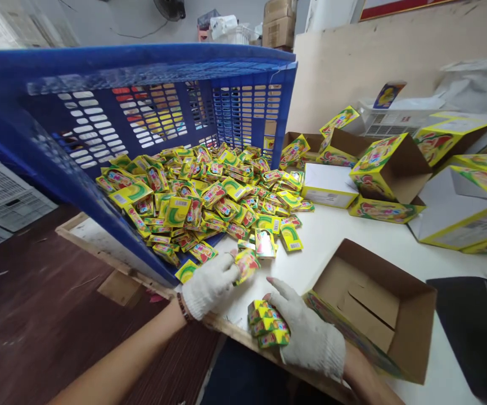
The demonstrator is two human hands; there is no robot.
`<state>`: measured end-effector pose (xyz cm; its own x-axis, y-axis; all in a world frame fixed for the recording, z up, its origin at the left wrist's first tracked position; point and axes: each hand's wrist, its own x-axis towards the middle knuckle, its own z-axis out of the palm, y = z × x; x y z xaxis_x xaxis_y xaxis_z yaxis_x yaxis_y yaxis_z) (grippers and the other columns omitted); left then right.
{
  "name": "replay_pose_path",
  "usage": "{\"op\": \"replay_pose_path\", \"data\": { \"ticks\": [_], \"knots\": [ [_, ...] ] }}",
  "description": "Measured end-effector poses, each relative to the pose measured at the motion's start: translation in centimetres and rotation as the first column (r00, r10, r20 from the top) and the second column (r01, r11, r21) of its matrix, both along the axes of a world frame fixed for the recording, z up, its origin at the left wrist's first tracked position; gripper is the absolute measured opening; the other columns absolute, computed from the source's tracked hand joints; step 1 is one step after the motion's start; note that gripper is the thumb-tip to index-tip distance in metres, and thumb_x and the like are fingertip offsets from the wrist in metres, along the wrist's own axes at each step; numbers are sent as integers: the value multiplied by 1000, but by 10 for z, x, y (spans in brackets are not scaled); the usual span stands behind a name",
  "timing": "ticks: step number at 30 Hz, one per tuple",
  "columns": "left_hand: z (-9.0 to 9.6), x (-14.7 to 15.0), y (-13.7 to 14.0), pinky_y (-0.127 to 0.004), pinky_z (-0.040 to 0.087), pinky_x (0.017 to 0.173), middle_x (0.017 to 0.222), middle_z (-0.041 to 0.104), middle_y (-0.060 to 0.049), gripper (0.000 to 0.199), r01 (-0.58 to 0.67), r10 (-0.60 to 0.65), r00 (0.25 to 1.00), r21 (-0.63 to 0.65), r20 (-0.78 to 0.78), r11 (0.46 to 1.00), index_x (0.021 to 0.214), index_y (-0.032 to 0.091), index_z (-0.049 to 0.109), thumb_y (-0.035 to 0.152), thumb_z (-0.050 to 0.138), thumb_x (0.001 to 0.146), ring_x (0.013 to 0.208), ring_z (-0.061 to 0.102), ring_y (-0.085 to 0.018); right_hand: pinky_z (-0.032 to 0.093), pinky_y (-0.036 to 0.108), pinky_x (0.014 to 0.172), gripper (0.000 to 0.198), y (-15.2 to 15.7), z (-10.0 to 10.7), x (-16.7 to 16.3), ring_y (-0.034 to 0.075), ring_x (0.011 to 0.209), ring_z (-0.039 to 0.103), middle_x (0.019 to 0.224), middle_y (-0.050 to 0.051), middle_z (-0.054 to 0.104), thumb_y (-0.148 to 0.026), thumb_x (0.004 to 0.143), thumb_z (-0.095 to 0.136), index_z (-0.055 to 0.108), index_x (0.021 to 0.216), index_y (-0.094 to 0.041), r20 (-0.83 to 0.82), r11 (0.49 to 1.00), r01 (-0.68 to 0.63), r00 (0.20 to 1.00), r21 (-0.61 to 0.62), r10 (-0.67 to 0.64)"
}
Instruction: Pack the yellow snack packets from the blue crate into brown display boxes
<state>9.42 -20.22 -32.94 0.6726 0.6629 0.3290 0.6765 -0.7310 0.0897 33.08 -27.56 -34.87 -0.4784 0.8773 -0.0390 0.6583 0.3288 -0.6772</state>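
My left hand point(210, 281), in a white knit glove with bare fingertips, pinches one small yellow-green box point(247, 265) in front of the heap. That box is slightly blurred. My right hand point(309, 326), gloved alike, curls round a short row of several small boxes point(269, 325) at the table's near edge; its index finger points out toward the left hand. Beyond both hands, a big pile of the same small boxes point(193, 208) spills from a blue plastic crate point(252, 53) lying on its side. An open brown-lined carton point(378, 298) stands right of my right hand.
More yellow display cartons point(389, 169), some open, are stacked at the back right of the white table point(323, 230). A black object point(471, 332) sits at the right edge. White crates point(11, 191) stand on the left above a dark red floor point(28, 315).
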Motion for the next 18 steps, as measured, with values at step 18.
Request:
{"op": "replay_pose_path", "data": {
  "ticks": [18],
  "knots": [
    [-59,63,-46,-35,37,111,147,45,-10,61,73,755,441,-858,485,508,143,20,35,57,23,95,135,42,-20,41,47,88,82,13,1,-43,32,103,49,116,16,53,-33,63,65,42,139,-14,280,992,3,959,129,-39]
  ]
}}
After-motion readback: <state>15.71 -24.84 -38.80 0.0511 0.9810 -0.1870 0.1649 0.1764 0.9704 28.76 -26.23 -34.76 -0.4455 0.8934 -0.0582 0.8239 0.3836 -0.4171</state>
